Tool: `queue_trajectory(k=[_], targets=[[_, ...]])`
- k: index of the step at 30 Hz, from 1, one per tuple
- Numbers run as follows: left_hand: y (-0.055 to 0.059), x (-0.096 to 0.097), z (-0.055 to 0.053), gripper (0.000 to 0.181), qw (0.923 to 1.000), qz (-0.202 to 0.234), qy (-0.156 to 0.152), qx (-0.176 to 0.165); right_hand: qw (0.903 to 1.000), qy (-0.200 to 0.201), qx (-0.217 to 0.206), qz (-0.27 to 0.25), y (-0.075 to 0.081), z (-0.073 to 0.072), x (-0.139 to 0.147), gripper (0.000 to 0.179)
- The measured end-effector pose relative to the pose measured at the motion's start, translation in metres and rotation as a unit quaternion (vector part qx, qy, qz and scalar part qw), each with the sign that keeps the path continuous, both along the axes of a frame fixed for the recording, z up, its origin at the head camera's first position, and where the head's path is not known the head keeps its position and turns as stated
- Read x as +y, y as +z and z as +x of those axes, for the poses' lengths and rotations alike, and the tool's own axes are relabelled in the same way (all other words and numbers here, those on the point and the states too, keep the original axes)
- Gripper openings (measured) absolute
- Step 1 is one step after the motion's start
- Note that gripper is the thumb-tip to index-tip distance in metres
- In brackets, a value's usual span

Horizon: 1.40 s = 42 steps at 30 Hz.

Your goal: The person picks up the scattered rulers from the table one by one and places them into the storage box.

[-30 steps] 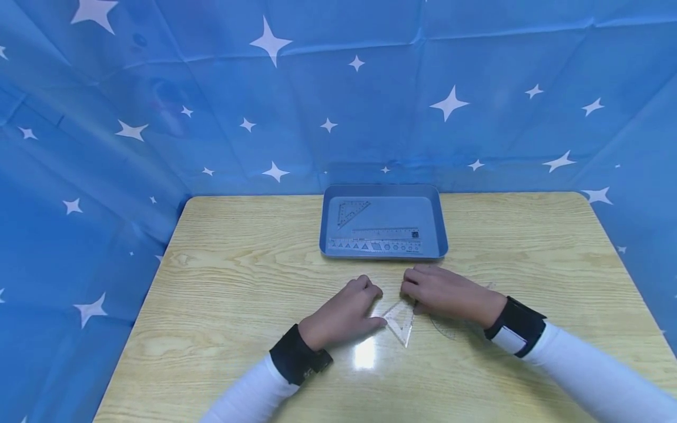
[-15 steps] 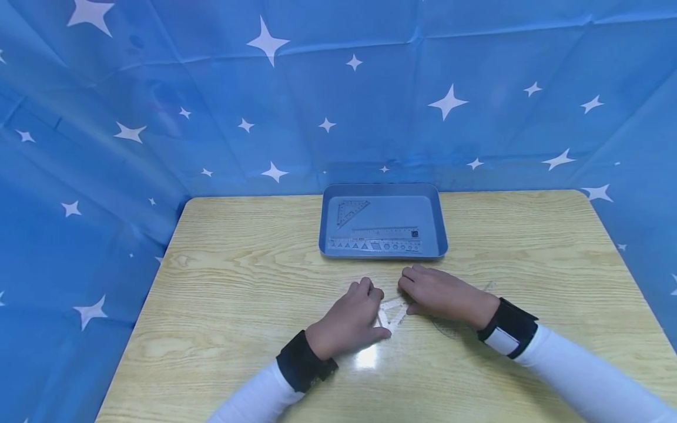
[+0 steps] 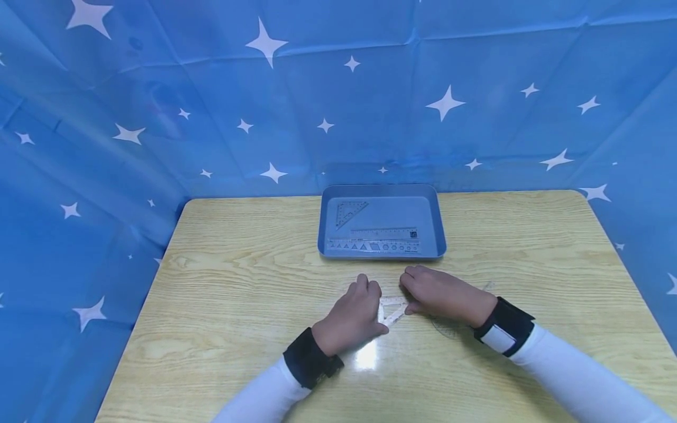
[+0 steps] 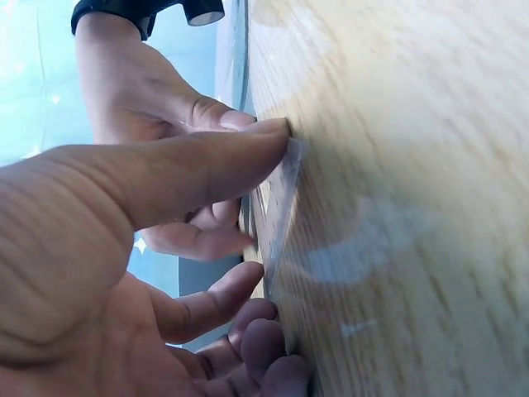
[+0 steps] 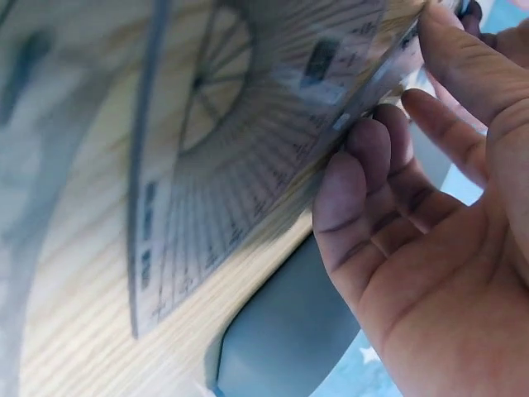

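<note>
A clear triangular set square (image 3: 392, 301) lies flat on the table between my hands. My left hand (image 3: 346, 317) grips its left side; in the left wrist view the thumb and index finger span the set square's edge (image 4: 285, 194). From the other side my right hand (image 3: 446, 295) pinches the right corner between thumb and fingers. A clear protractor (image 3: 444, 328) lies under my right wrist, partly hidden by it. It fills much of the right wrist view, where its degree lines (image 5: 273, 141) show close to the fingertips.
Just beyond my hands stands a blue tray (image 3: 435, 220). In it lie another set square (image 3: 346, 212), a ruler (image 3: 383, 231) and a stencil ruler (image 3: 372, 245) with cut-out shapes. A blue star-patterned cloth (image 3: 296, 106) hangs behind the wooden table (image 3: 227, 282).
The set square has turned, its point swinging from towards me to the left. My left hand has moved in over its left side; the right hand stays at its right corner.
</note>
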State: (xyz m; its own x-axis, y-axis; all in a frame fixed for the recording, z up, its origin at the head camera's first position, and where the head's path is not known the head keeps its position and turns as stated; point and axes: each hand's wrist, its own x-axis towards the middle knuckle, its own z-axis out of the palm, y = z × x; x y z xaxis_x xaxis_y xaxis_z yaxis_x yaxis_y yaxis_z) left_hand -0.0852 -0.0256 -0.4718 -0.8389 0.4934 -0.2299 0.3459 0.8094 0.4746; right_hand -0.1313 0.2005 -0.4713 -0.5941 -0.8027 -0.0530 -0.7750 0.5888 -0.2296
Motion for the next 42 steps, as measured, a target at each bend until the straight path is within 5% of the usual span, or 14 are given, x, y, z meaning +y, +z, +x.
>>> queue_trajectory(k=[10,20,32,42], targets=[[0.002,0.003,-0.006,0.057,0.9988,0.007,0.028,-0.039,0.9996,0.005,-0.027,-0.012,-0.002,-0.001,0.001,0.04],[-0.001,-0.003,-0.01,0.059,0.9982,0.035,0.029,-0.038,0.9966,0.039,-0.029,-0.066,-0.007,0.002,-0.002,0.049],[-0.002,-0.004,-0.014,0.061,0.9982,0.037,0.021,-0.043,0.992,-0.076,-0.099,0.016,0.0,0.0,-0.009,0.033],[0.0,-0.004,-0.011,0.06,0.9979,0.041,0.027,-0.042,0.9925,-0.072,-0.096,0.026,0.001,-0.001,-0.009,0.035]])
